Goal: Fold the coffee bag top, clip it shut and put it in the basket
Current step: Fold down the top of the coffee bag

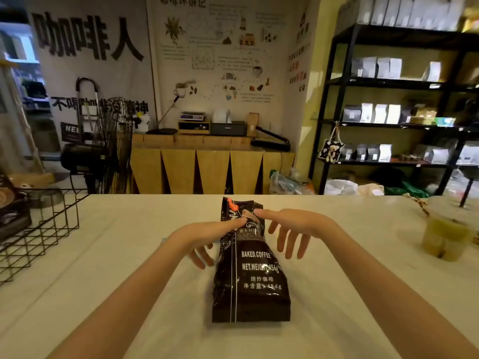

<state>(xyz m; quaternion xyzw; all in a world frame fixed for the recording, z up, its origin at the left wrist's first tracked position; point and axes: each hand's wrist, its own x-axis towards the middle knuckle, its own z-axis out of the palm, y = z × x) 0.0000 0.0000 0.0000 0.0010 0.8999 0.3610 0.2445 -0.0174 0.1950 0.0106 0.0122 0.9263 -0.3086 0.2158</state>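
A dark brown coffee bag printed "BAKED.COFFEE" lies flat on the white table, its top end pointing away from me. My left hand rests at the bag's upper left edge, one fingertip pressing on the bag and the other fingers spread over the table. My right hand hovers at the upper right, index fingertip touching the bag near its top and the remaining fingers splayed. Neither hand closes around the bag. A black wire basket stands at the table's left edge. I see no clip for certain; a small pale blue bit shows beside my left wrist.
A plastic cup of greenish drink stands on the table at the right. Dark packets sit by the basket at the far left. Beyond the table are a fan, a wooden counter and black shelves of bags.
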